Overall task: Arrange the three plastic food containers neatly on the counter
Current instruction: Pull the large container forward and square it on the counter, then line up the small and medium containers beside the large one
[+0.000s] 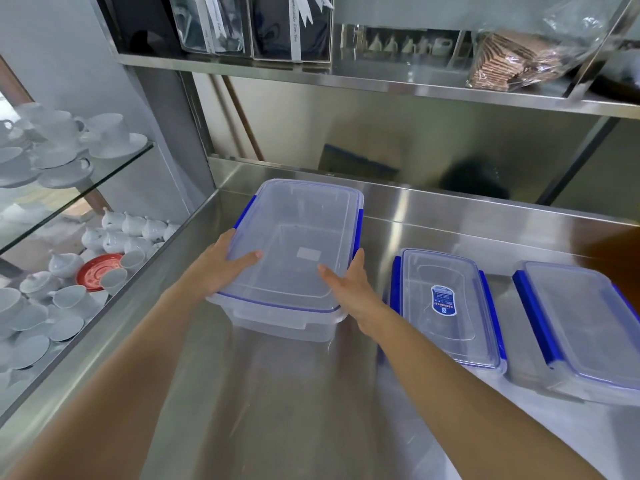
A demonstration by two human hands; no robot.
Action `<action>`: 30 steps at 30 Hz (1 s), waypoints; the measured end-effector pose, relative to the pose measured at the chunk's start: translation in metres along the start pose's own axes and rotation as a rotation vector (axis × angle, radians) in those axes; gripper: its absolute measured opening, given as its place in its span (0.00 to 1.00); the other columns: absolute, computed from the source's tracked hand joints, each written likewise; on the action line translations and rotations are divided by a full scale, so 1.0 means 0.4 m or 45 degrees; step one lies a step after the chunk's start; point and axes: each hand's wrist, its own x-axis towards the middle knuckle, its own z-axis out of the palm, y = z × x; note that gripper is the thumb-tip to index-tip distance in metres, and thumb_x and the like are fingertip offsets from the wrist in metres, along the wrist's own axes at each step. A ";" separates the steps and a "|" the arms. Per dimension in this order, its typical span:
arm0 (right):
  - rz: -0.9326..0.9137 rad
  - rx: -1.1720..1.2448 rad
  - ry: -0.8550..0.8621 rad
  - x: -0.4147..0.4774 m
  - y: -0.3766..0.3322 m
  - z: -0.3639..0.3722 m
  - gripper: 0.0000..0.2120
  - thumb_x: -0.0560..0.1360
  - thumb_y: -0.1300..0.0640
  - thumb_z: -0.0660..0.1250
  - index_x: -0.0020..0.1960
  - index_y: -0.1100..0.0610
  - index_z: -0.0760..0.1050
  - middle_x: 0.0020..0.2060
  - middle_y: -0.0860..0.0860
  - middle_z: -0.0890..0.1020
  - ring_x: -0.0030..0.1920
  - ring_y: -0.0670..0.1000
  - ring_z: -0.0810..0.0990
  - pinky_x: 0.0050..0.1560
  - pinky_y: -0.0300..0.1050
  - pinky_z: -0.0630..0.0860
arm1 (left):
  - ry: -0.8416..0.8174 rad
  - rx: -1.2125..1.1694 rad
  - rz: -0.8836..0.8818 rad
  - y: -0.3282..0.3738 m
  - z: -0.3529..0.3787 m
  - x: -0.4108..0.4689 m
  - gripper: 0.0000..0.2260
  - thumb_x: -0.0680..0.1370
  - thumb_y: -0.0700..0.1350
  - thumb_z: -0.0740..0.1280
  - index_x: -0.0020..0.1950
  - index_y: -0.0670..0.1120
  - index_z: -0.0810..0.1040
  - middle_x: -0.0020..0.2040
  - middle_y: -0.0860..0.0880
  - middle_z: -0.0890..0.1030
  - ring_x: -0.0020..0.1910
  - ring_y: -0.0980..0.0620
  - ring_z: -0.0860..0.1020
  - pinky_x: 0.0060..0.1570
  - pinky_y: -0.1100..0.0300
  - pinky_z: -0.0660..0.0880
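Both hands clasp the large box at the left of the steel worktop.

Head view: the left hand (221, 265) and right hand (349, 284) each have a grip clenched on the near corners of the large box (294, 251), thumbs on its clear lid, fingers down its sides. The box sits on the worktop (277, 393), its far edge close to the raised back wall (381, 140), its left side near the worktop's left rim. Just right of the right-hand grip stands the middle box (446, 306), with a blue label on its lid; further right, apart from it, the third box (585, 327) runs out of frame. Nearer than both grips, the worktop lies bare around the forearms. Left of the left-hand grip, beyond the rim, glass shelves (104, 168) hold white cups (69, 296).
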 end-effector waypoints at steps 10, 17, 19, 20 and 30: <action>-0.039 -0.140 -0.126 0.018 -0.024 0.053 0.47 0.72 0.44 0.66 0.74 0.50 0.34 0.74 0.53 0.57 0.73 0.56 0.60 0.70 0.57 0.62 | 0.032 -0.089 -0.032 -0.038 -0.060 0.019 0.36 0.71 0.61 0.68 0.74 0.55 0.57 0.71 0.51 0.68 0.60 0.50 0.72 0.60 0.54 0.68; -0.146 -0.190 -0.017 0.009 -0.037 0.006 0.32 0.74 0.44 0.64 0.72 0.51 0.55 0.70 0.52 0.66 0.67 0.54 0.70 0.65 0.51 0.70 | 0.424 0.495 -0.019 0.041 -0.053 -0.018 0.30 0.74 0.56 0.65 0.73 0.47 0.62 0.69 0.37 0.69 0.68 0.36 0.65 0.67 0.42 0.63; -0.263 -0.277 0.172 -0.005 -0.042 -0.035 0.25 0.75 0.47 0.62 0.69 0.54 0.63 0.67 0.52 0.70 0.63 0.53 0.73 0.56 0.44 0.71 | 0.713 0.428 0.200 0.121 -0.021 -0.057 0.23 0.75 0.48 0.65 0.67 0.40 0.68 0.63 0.35 0.73 0.63 0.36 0.69 0.63 0.44 0.65; -0.308 -0.322 0.288 -0.010 -0.042 -0.059 0.22 0.76 0.49 0.61 0.67 0.56 0.65 0.65 0.54 0.72 0.61 0.53 0.74 0.54 0.43 0.71 | 0.783 0.270 0.331 0.169 0.006 -0.078 0.19 0.76 0.46 0.64 0.64 0.40 0.71 0.60 0.38 0.75 0.59 0.38 0.72 0.60 0.46 0.67; -0.087 -0.685 0.917 -0.120 0.070 -0.331 0.19 0.73 0.55 0.63 0.63 0.60 0.70 0.62 0.59 0.73 0.60 0.60 0.72 0.63 0.55 0.67 | -0.105 -0.291 0.325 0.348 0.501 -0.266 0.27 0.74 0.48 0.67 0.71 0.51 0.62 0.70 0.49 0.66 0.68 0.51 0.64 0.65 0.56 0.64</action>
